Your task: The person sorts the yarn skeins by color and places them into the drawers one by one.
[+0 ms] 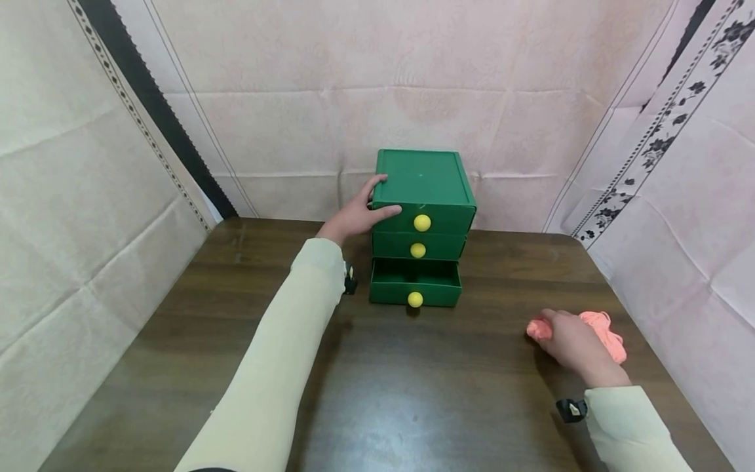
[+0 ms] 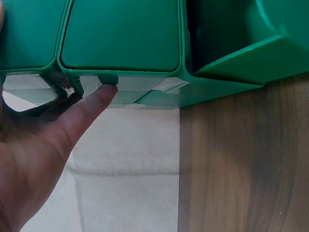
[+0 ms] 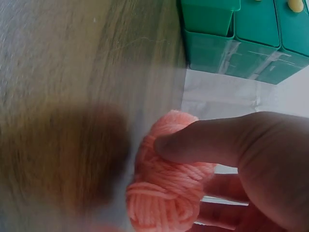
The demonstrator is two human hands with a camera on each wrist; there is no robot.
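A small green drawer cabinet (image 1: 421,177) with round yellow knobs stands upright at the table's back. Its bottom drawer (image 1: 436,292) is pulled out, and its bare inside shows. At the cabinet's upper left corner rests my left hand (image 1: 356,213), with one finger on the top edge and another across the front. In the left wrist view, an extended finger (image 2: 99,99) touches the taped side. Over at the right, my right hand (image 1: 572,341) holds a skein of coral-pink yarn (image 1: 603,331). The right wrist view shows the thumb pressed on the yarn (image 3: 164,188), with fingers behind.
The dark brown wooden table (image 1: 413,380) extends from the cabinet toward me. Pale cloth (image 1: 354,65) hangs close behind the cabinet and at both sides, with a floral border (image 1: 655,144) on the right. A black device (image 1: 572,410) sits at my right wrist.
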